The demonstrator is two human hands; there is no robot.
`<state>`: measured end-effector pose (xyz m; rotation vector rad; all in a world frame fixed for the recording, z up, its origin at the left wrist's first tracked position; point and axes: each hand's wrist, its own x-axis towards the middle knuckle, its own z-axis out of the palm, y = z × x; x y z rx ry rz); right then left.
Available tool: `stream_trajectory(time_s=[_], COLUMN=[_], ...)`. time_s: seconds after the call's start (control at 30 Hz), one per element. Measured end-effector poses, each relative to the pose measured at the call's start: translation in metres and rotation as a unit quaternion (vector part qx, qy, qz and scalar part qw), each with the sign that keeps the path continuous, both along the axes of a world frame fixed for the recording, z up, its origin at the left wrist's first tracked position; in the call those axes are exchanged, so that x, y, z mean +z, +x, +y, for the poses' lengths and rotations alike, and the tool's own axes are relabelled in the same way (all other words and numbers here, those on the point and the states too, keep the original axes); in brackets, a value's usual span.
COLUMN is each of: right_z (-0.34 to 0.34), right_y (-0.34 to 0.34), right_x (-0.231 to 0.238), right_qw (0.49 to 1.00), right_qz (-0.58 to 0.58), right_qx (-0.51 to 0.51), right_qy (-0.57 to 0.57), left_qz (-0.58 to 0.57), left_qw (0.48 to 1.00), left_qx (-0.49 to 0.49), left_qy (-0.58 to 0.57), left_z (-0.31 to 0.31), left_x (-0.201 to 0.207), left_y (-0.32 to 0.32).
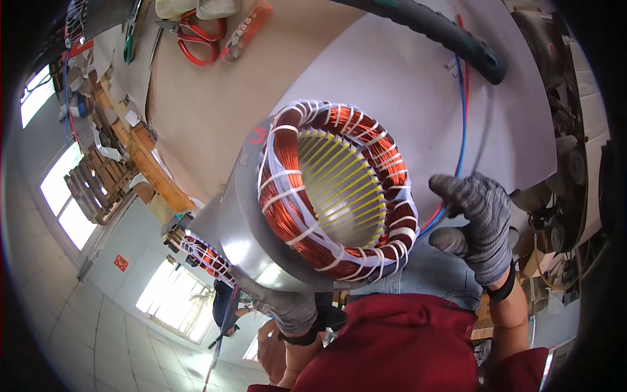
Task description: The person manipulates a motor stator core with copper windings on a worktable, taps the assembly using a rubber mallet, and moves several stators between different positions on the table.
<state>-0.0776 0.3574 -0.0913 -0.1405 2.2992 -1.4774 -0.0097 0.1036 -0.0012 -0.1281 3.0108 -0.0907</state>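
Pliers: red-handled, lying on the tan worktop toward the upper left, well apart from both hands.
Laced winding behind: partly hidden at the lower left, next to the grey housing; whether it belongs to the same piece cannot be told.
Left hand: gloved in grey, at the lower edge of the housing, its fingers partly out of sight against the metal; whether they grasp it or merely rest there cannot be told.
Stator: in the centre, between the hands, a grey cylinder with copper coils bound in white cord around its near end. Its open bore faces the camera; its long axis runs back toward the lower left, on the left hand's side.
Leads: one blue and one red, leaving the coil ring at its right and bending up across the pale sheet.
Right hand: gloved, just right of the ring, fingers and thumb spread apart, nothing clasped. The leads lie immediately left of this gap, and the coils beyond them; this hand is the nearer to both. Whether glove and wire touch cannot be told.
Black-handled tool: along the upper right, above the right hand and apart from it.
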Motion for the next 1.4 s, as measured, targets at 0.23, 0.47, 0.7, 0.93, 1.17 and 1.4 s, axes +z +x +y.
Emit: stream_trajectory(time_s=[0.23, 0.47, 0.7, 0.93, 1.17, 1.4], right_z=[-0.003, -0.009, -0.009, -0.014, -0.021, -0.022], right_y=[-0.001, -0.008, -0.026, -0.043, -0.055, -0.05], right_x=[-0.013, -0.01, -0.009, 0.004, 0.012, 0.002], right_qw=[0.998, 0.985, 0.987, 0.993, 0.997, 0.984], right_qz=[0.049, -0.045, 0.016, 0.019, 0.02, -0.012], right_qx=[0.038, -0.083, -0.031, -0.007, 0.024, -0.148], right_qy=[-0.02, -0.144, -0.154, -0.12, -0.075, -0.099], left_qz=[0.042, 0.065, 0.164, 0.137, 0.102, 0.095], left_qw=[0.943, 0.953, 0.985, 0.983, 0.977, 0.979], left_qx=[0.276, 0.194, 0.041, 0.109, 0.167, 0.156], left_qy=[0.183, 0.222, 0.037, 0.06, 0.088, 0.095], left_z=[-0.005, -0.02, -0.012, -0.019, -0.024, -0.018], left_x=[-0.002, 0.001, -0.018, -0.018, -0.016, -0.016], left_y=[0.008, -0.023, -0.023, -0.049, -0.085, -0.096])
